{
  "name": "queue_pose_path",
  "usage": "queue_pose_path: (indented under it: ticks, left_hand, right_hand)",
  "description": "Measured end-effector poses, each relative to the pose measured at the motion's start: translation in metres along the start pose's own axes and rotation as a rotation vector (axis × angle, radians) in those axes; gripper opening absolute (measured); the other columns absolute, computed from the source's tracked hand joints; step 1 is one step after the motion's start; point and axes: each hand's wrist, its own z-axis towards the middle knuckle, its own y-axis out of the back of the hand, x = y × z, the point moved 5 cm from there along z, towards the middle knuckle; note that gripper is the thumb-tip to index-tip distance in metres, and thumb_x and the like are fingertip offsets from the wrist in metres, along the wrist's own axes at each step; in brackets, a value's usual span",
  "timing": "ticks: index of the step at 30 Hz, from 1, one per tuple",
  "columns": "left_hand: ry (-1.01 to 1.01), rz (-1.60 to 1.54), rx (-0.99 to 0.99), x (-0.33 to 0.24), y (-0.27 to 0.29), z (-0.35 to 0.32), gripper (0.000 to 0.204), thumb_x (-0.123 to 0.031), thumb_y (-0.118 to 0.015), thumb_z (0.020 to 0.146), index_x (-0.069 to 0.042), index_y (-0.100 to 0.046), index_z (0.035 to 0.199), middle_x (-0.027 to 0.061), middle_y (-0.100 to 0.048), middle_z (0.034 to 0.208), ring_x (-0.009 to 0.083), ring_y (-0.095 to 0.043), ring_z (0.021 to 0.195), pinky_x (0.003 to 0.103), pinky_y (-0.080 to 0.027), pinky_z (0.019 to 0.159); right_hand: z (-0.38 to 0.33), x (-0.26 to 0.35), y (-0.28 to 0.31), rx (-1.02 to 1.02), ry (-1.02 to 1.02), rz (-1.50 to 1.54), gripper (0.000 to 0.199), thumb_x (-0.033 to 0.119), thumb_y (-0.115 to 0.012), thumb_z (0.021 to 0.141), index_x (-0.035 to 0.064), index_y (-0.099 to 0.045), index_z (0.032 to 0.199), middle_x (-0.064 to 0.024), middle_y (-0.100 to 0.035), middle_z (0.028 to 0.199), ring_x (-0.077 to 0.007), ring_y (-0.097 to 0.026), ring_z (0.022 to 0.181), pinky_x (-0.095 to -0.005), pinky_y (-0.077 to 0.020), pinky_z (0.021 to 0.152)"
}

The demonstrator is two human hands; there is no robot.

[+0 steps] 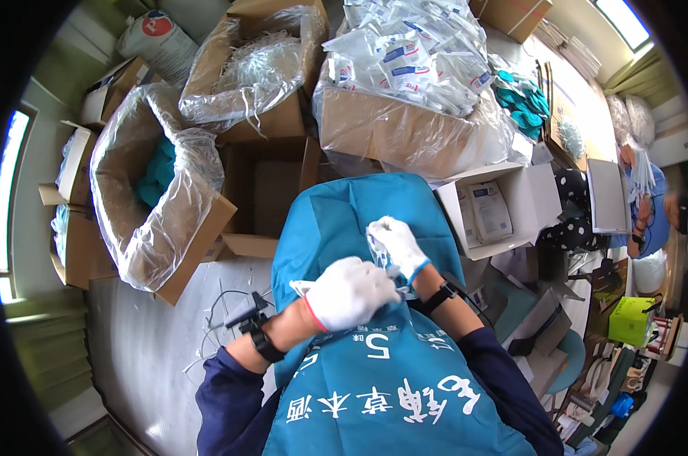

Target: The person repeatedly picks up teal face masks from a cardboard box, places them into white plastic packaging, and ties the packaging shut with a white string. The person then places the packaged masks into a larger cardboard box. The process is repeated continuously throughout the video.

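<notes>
Both my hands wear white knit gloves and meet over the lap of my teal apron (pixel 359 205). My left hand (pixel 351 292) is closed, its fingers curled toward the right hand. My right hand (pixel 399 245) is closed too, a little farther away, fingers bent downward. Between them shows a small crumpled bit of bluish, see-through material (pixel 376 247), too small and covered to name. Nearest the right hand is a white carton (pixel 530 201) with a few white printed packets (pixel 490 213) inside. Beyond my hands, a large cardboard box (pixel 389 129) is heaped with white sealed packets (pixel 412 61).
On the left stands a plastic-lined box (pixel 158 235) with teal items inside. An open brown box (pixel 268 190) sits beside it; behind is a lined box of clear tubing (pixel 264 61). Cables (pixel 211 323) lie on the floor. A person in blue (pixel 648 205) works at the right.
</notes>
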Motion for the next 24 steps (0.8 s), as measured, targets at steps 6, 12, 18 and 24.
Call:
queue_pose_path:
  ticks: [6,12,18,24]
  left_hand:
    - [0.331,-0.025,0.266,0.054,-0.039,-0.030,0.007,-0.011,-0.066,0.081,-0.012,-0.070,0.087,0.0108,-0.065,0.080,0.0330,-0.065,0.075,0.044,-0.053,0.067]
    - [0.368,-0.078,0.166,0.053,-0.042,-0.028,0.016,-0.021,-0.069,0.088,-0.007,-0.061,0.085,0.0142,-0.063,0.076,0.0368,-0.065,0.072,0.046,-0.052,0.065]
    - [0.799,-0.122,0.045,0.063,-0.035,-0.043,0.023,-0.025,-0.068,0.090,-0.004,-0.060,0.086,0.0178,-0.070,0.086,0.0414,-0.067,0.076,0.045,-0.053,0.066]
    - [0.574,0.058,0.282,0.066,-0.048,-0.044,0.021,-0.026,-0.057,0.094,-0.009,-0.066,0.085,0.0161,-0.068,0.076,0.0372,-0.066,0.068,0.044,-0.052,0.057]
  right_hand:
    - [-0.067,0.074,-0.038,0.413,0.204,-0.286,0.024,0.026,-0.062,0.101,0.0026,-0.067,0.104,-0.0057,-0.067,0.093,-0.0119,-0.062,0.085,-0.0274,-0.0507,0.078]
    - [-0.081,0.068,-0.025,0.138,0.300,-0.482,0.015,0.018,-0.067,0.096,0.0037,-0.071,0.092,0.0002,-0.065,0.079,-0.0066,-0.057,0.071,-0.0249,-0.0477,0.063]
    - [-0.088,0.065,-0.025,-0.109,0.358,-0.585,0.016,0.018,-0.074,0.090,0.0043,-0.067,0.086,-0.0062,-0.067,0.073,-0.0139,-0.062,0.066,-0.0306,-0.0491,0.062]
    - [-0.093,0.077,-0.045,-0.204,0.569,-0.805,0.015,0.018,-0.073,0.087,0.0055,-0.066,0.083,-0.0123,-0.068,0.075,-0.0286,-0.066,0.068,-0.0355,-0.0504,0.064]
